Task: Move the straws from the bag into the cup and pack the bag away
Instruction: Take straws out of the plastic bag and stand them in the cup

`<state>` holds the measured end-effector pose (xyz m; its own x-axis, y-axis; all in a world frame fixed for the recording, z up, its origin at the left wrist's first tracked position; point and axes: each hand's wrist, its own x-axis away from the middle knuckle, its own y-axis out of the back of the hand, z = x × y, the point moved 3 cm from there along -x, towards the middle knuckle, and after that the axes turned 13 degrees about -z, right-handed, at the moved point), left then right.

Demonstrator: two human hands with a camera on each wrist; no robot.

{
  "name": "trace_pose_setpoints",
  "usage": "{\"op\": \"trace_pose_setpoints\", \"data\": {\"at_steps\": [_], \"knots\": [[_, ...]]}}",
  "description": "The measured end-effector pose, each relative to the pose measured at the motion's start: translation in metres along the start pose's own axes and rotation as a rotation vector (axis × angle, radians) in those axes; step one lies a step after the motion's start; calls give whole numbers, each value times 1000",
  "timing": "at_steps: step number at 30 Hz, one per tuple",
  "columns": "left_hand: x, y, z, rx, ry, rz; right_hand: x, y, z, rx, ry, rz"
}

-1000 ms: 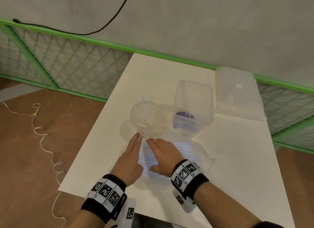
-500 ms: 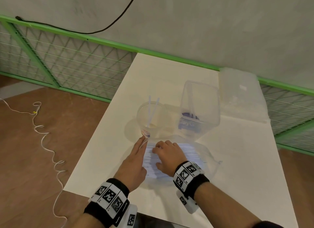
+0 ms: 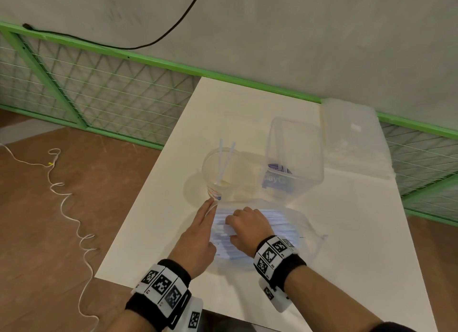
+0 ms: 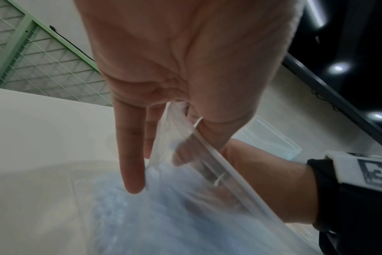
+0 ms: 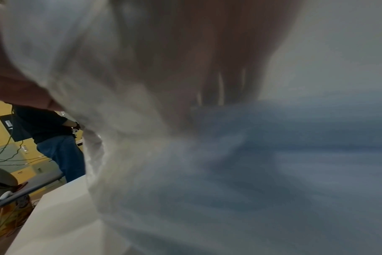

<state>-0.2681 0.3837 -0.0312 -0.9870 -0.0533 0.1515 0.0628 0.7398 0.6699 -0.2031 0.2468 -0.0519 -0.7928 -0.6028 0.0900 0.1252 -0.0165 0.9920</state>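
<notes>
A clear plastic cup (image 3: 218,175) stands on the white table with two white straws (image 3: 224,158) leaning in it. Just in front lies a clear bag (image 3: 304,222) full of white-and-blue straws (image 3: 280,220). My left hand (image 3: 198,235) lies at the bag's left end, index tip close to the cup's base. In the left wrist view the left hand (image 4: 175,60) pinches the bag's (image 4: 185,198) open rim. My right hand (image 3: 247,227) is inside the bag's mouth, fingers curled over the straws. The right wrist view is blurred: plastic (image 5: 142,155) and bluish straws (image 5: 294,155).
A tall clear square container (image 3: 295,158) with a blue label stands behind the bag, right of the cup. Its clear lid (image 3: 352,138) lies at the back right. A green mesh fence (image 3: 99,84) runs behind the table (image 3: 347,269). A person (image 5: 55,138) stands off to the side.
My right hand lay flat on the bag a second ago; its fingers have since curled in over the straws. The left hand has kept its place at the bag's mouth.
</notes>
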Motion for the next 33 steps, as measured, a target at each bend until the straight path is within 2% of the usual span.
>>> {"op": "trace_pose_setpoints", "data": {"at_steps": [5,9,15,20,24,27,30,33], "knots": [[0,0,-2,5,0,-10,2,-3,-1,34,8,36],[0,1,-2,5,-5,-13,8,-1,-5,-35,-4,3],[0,2,-4,4,5,-17,20,19,-20,-244,-153,-86],[0,3,-4,8,-4,-20,37,59,-35,-401,-207,-375],[0,2,-2,11,-6,-14,54,115,-37,-788,-298,-683],[-1,2,-2,16,-5,-8,59,133,-39,-1113,-414,-794],[-2,2,-5,22,-7,-8,56,113,-41,-1281,-545,-804],[-3,3,-5,20,-14,-7,55,70,-44,-1243,-706,-676]]}}
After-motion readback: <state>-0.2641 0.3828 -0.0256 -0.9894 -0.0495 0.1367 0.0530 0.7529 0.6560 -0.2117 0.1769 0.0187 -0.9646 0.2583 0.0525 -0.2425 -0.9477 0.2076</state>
